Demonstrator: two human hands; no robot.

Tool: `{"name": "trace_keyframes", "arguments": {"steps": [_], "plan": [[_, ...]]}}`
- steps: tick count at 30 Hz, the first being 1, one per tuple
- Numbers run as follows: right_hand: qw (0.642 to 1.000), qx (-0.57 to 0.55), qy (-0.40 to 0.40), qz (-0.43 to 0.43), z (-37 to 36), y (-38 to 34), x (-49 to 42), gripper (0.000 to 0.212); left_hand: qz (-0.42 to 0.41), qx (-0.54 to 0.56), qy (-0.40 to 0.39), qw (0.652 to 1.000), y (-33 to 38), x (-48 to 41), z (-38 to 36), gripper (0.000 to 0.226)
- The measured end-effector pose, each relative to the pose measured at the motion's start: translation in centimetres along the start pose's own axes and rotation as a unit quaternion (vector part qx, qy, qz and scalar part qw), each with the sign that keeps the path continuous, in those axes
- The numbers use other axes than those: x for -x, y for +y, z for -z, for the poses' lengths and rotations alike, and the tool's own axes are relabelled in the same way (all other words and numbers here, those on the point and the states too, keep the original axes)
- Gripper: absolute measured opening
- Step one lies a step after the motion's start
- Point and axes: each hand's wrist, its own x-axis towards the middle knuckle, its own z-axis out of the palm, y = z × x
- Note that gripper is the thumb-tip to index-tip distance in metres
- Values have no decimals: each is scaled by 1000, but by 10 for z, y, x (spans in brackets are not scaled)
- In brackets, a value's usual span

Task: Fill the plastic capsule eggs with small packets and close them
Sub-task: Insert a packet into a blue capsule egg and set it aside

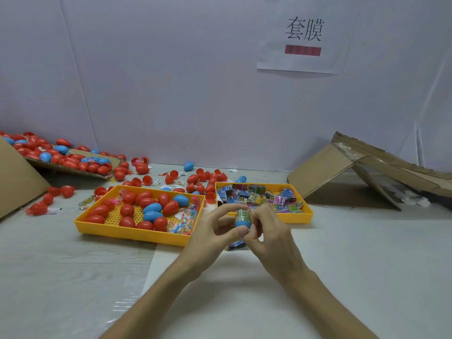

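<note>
The left yellow tray (132, 232) is holding red and blue capsule eggs (151, 207); the right yellow tray (300, 217) is carrying small packets (256, 196). Above the counter (73, 265), the left hand (210, 236) and right hand (271, 231) are pinching a blue egg half (242, 223) in curled fingers, a green packet (242, 214) poking out. Cardboard (342, 167) is leaning by the white wall (171, 81).

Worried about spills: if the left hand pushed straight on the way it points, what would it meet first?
The left hand grips the blue egg half; straight on it would press into the right hand, which holds it too. Beyond, probably the packet tray, depth unclear.
</note>
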Motion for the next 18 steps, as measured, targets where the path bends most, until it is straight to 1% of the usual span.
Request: {"name": "trace_keyframes", "arguments": {"steps": [3,6,8,11,12,15,18], "plan": [[1000,-4,3,1,-2,0,1,10,1,6,6,1000,-2,-1,0,34],[999,-33,7,-25,-4,1,2,7,3,14,21,1000,-5,-3,3,34],[998,-54,18,-42,-5,1,2,13,0,9,29,1000,-7,-4,6,36],[994,-86,49,-49,-4,1,2,9,-12,-45,47,998,-10,-6,8,38],[993,-98,54,-47,-3,1,2,14,-20,-73,54,996,-11,-6,7,38],[992,-123,22,-20,-1,2,3,29,-44,-141,80,986,-16,-7,5,43],[994,-111,23,-9,-4,3,4,27,-51,-163,80,982,-19,-7,7,50]]}}
